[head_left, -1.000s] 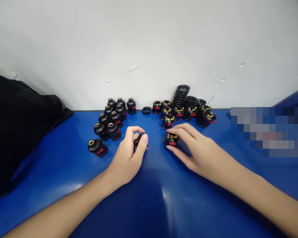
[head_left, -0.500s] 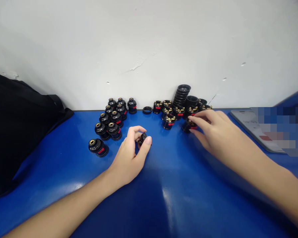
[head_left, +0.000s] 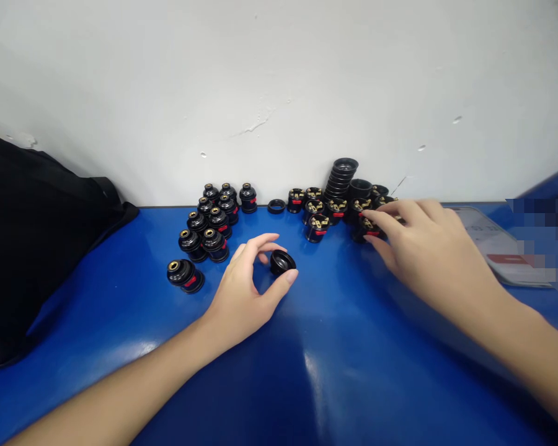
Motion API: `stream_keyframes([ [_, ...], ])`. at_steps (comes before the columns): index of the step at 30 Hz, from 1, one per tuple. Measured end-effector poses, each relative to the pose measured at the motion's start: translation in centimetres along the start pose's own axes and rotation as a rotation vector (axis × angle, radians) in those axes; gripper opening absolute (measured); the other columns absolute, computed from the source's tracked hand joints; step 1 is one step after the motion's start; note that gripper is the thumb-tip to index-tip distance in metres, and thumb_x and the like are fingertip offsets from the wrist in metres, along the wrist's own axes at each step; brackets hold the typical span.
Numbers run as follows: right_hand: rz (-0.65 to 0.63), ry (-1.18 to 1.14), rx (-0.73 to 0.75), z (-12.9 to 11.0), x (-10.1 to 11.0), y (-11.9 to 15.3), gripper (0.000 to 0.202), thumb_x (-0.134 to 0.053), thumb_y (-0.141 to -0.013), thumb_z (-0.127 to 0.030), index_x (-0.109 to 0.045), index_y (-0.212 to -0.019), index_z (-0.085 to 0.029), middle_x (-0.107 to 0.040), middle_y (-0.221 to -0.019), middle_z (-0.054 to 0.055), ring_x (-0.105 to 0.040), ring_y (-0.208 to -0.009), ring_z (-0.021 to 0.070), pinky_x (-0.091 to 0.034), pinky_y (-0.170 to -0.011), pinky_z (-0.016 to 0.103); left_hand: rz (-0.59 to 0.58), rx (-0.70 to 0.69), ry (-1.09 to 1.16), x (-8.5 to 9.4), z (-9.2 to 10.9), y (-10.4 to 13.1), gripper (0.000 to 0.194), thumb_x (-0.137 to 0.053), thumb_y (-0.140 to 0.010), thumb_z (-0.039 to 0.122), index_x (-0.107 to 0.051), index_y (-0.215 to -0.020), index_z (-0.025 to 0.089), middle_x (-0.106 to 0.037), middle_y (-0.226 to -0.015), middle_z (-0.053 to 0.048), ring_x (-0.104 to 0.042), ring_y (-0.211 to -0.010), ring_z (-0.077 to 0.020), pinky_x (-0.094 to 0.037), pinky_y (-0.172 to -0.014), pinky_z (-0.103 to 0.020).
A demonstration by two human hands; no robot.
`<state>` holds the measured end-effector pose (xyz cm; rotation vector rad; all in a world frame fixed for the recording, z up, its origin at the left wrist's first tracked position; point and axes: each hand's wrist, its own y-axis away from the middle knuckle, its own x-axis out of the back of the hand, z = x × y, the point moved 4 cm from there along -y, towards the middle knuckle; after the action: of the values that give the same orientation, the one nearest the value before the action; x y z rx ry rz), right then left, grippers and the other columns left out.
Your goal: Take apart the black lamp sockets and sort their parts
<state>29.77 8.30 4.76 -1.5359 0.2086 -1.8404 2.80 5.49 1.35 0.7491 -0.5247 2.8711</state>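
My left hand (head_left: 255,279) is in the middle of the blue table, thumb and fingers curved around a round black cap (head_left: 283,262) whose hollow side faces up. The thumb lies against the cap's near right edge; contact on the far side is partly hidden. Over on the right, my right hand (head_left: 409,241) has thumb and fingertips at a black lamp socket (head_left: 366,230) with a red tab, partly hidden by the fingers. Beside it stand several more open sockets (head_left: 317,228) with brass contacts on top.
Several domed black lamp holders (head_left: 214,245) stand in rows at left. Against the wall are a leaning stack of black rings or caps (head_left: 341,179) and a loose black ring (head_left: 276,206). Black cloth (head_left: 41,241) covers the far left; a phone-like device (head_left: 488,232) lies right.
The cap in my left hand has turned, now showing its hollow inside, and that hand's fingers have spread wider. My right hand has shifted slightly right, and the socket at its fingertips with it.
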Motion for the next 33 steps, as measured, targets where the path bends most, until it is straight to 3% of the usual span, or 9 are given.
stream_keyframes([
  [3,0.071,-0.121,0.025,-1.0,1.1,-0.3,0.034,-0.061,-0.102,-0.021,-0.069,-0.133,-0.014,-0.071,-0.123,0.024,-0.068,-0.109,0.0461,-0.059,-0.086,0.063,0.004,-0.009,-0.006,0.1,0.2,-0.1,0.051,-0.075,-0.096,0.033,-0.054,-0.142,0.025,-0.075,-0.129,-0.008,-0.064,-0.11,-0.0236,-0.048,-0.105,-0.045],
  [5,0.1,-0.302,0.09,-2.5,2.1,-0.2,0.035,-0.062,-0.103,-0.019,-0.065,-0.139,-0.019,-0.069,-0.129,0.022,-0.068,-0.115,0.0418,-0.06,-0.096,0.061,-0.005,-0.019,0.019,0.0,0.3,-0.1,0.052,-0.077,-0.095,0.033,-0.054,-0.141,0.025,-0.076,-0.129,-0.008,-0.067,-0.111,-0.0238,-0.05,-0.105,-0.045],
  [10,0.011,-0.743,0.31,-6.1,2.9,0.5,0.038,-0.059,-0.106,-0.009,-0.062,-0.14,-0.025,-0.067,-0.133,0.014,-0.074,-0.114,0.0237,-0.065,-0.09,0.035,-0.07,-0.066,0.137,-0.3,0.8,0.0,0.059,-0.082,-0.092,0.031,-0.053,-0.143,0.025,-0.079,-0.129,-0.008,-0.073,-0.115,-0.0238,-0.054,-0.104,-0.041],
  [15,-0.027,-0.951,0.37,-6.7,2.5,0.4,0.024,-0.059,-0.107,-0.009,-0.07,-0.125,-0.021,-0.074,-0.125,0.011,-0.077,-0.107,0.0185,-0.066,-0.088,0.028,-0.097,-0.073,0.144,-0.2,1.1,0.0,0.06,-0.085,-0.09,0.032,-0.054,-0.141,0.026,-0.081,-0.127,-0.007,-0.075,-0.118,-0.0242,-0.053,-0.108,-0.043],
  [19,-0.062,-0.941,0.398,-6.6,2.9,-0.6,0.021,-0.057,-0.109,-0.013,-0.072,-0.121,-0.02,-0.076,-0.121,0.01,-0.079,-0.101,0.0181,-0.066,-0.085,0.028,-0.108,-0.087,0.109,-0.1,0.9,0.2,0.064,-0.083,-0.093,0.036,-0.049,-0.147,0.027,-0.077,-0.136,-0.008,-0.072,-0.126,-0.0256,-0.052,-0.113,-0.046],
  [24,0.019,-0.701,0.39,-4.5,4.2,-3.2,0.026,-0.053,-0.109,-0.016,-0.076,-0.118,-0.024,-0.078,-0.121,0.009,-0.079,-0.099,0.0214,-0.067,-0.085,0.033,-0.081,-0.096,-0.085,-0.3,0.1,0.4,0.068,-0.074,-0.099,0.039,-0.039,-0.157,0.028,-0.056,-0.16,-0.014,-0.055,-0.149,-0.03,-0.047,-0.122,-0.054],
  [26,0.072,-0.559,0.337,-2.6,4.5,-4.9,0.026,-0.054,-0.109,-0.018,-0.077,-0.116,-0.027,-0.078,-0.119,0.008,-0.078,-0.098,0.0236,-0.066,-0.084,0.038,-0.075,-0.087,-0.135,-0.2,0.0,0.3,0.061,-0.07,-0.101,0.035,-0.042,-0.154,0.027,-0.055,-0.159,-0.015,-0.052,-0.15,-0.0299,-0.045,-0.125,-0.056],
  [29,0.21,-0.363,0.28,0.6,4.6,-7.3,0.02,-0.059,-0.109,-0.024,-0.078,-0.112,-0.022,-0.08,-0.117,0.01,-0.077,-0.092,0.0246,-0.063,-0.078,0.04,-0.074,-0.109,-0.158,-0.2,0.0,0.2,0.054,-0.067,-0.102,0.031,-0.045,-0.151,0.026,-0.055,-0.159,-0.014,-0.051,-0.152,-0.0289,-0.042,-0.128,-0.056],
  [33,0.177,-0.23,0.175,4.1,2.9,-9.7,0.018,-0.063,-0.108,-0.024,-0.08,-0.109,-0.022,-0.08,-0.119,0.012,-0.074,-0.095,0.022,-0.059,-0.082,0.038,-0.078,-0.105,-0.15,-0.1,0.1,0.2,0.052,-0.066,-0.102,0.029,-0.046,-0.15,0.027,-0.054,-0.16,-0.013,-0.05,-0.153,-0.029,-0.041,-0.129,-0.057],
])
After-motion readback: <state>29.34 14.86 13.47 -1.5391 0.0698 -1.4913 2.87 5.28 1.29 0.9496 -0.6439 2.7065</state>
